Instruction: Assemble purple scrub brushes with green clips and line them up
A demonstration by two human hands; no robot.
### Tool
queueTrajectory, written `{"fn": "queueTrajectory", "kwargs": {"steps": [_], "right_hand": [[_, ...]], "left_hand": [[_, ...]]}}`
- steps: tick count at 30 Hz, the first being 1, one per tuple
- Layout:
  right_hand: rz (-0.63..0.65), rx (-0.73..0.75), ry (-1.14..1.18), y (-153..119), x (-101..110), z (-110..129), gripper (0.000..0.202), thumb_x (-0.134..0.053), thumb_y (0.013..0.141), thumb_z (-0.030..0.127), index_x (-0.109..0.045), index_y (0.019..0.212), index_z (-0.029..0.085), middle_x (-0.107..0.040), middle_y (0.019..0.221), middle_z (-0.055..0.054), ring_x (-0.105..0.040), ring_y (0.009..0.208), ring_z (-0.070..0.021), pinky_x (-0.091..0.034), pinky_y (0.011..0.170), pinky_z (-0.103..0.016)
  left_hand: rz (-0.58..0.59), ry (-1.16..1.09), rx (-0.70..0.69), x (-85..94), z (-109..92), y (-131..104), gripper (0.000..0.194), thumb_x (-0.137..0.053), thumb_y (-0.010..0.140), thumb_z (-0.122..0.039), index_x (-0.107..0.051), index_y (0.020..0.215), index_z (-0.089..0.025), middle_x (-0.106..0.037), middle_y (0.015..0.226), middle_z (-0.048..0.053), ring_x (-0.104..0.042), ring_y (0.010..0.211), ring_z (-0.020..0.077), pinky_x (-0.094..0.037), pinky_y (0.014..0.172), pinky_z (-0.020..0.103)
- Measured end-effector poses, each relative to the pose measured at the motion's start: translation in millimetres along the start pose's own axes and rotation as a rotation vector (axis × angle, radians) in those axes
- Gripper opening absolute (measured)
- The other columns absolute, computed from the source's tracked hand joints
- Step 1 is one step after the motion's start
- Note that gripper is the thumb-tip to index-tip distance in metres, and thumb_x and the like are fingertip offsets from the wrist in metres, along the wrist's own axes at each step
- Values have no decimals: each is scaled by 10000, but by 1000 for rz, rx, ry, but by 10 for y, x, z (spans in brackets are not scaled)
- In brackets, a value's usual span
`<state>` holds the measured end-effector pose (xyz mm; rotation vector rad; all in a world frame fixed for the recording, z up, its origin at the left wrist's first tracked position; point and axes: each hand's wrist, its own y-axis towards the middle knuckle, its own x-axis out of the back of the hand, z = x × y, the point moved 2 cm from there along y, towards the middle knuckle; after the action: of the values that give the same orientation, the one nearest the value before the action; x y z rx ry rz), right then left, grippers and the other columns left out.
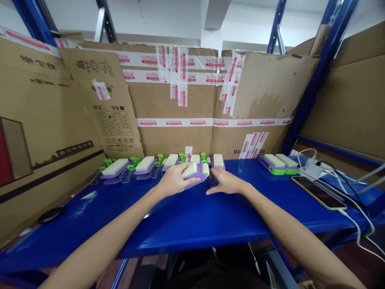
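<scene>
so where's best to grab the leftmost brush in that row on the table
Probably by the purple base of the leftmost brush, pinching its edges and coming from the near side. It lies with its bristles up, so the base sits low beneath them; its near edge faces the person, while green parts crowd the far side.

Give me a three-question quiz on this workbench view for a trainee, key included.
1. Which hand grips a purple, rectangular brush with cream bristles? A) left B) right C) neither

2. True or false: a black-screened phone in a gold-rimmed case lies on the right side of the blue table.

3. Fill the gap: the pair of cream-bristled brushes nearest the phone shows bright ___ near ends.

Key: 1. A, the left hand. 2. True. 3. Green.
</scene>
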<state>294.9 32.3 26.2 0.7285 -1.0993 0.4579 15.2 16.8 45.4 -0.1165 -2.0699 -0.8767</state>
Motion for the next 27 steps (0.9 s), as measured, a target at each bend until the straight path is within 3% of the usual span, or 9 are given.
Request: {"fn": "queueTrajectory", "kwargs": {"steps": [4,10,18,27], "right_hand": [[-9,18,-35,1,-10,-13,749,-952,864,679,-704,1349,165,-757,1193,-159,-715,1110,-375,-610,1025,-554],[-69,84,-99,4,-6,42,819,-906,880,743,-700,1438,180,-731,1228,-166,-671,1168,-396,-586,1072,-605],[-272,92,-57,-12,163,277,624,-637,1049,808,-707,1255,223,-717,1170,-138,-648,1104,-351,-559,1050,-557],[-366,108,90,-62,203,339,783,-623,1041,836,-584,1543,235,-721,1359,-167,-697,1169,-355,-580,1073,-558]], "left_hand": [[36,-170,13,-39,-56,-12,809,-780,926,-771,-702,1465,-173,-803,1392,158,-779,1218,385,-598,1103,533],[96,-263,-21,-72,-105,-22,755,-636,1041,-732,-608,1536,-162,-780,1420,184,-759,1248,391,-580,1119,543],[129,-300,-35,-112,-69,-36,702,-573,1090,-694,-563,1567,-179,-749,1471,186,-741,1313,394,-569,1170,548],[160,-223,-62,-105,-52,-66,703,-502,1135,-676,-507,1630,-176,-714,1548,188,-725,1366,393,-559,1185,529]]}}
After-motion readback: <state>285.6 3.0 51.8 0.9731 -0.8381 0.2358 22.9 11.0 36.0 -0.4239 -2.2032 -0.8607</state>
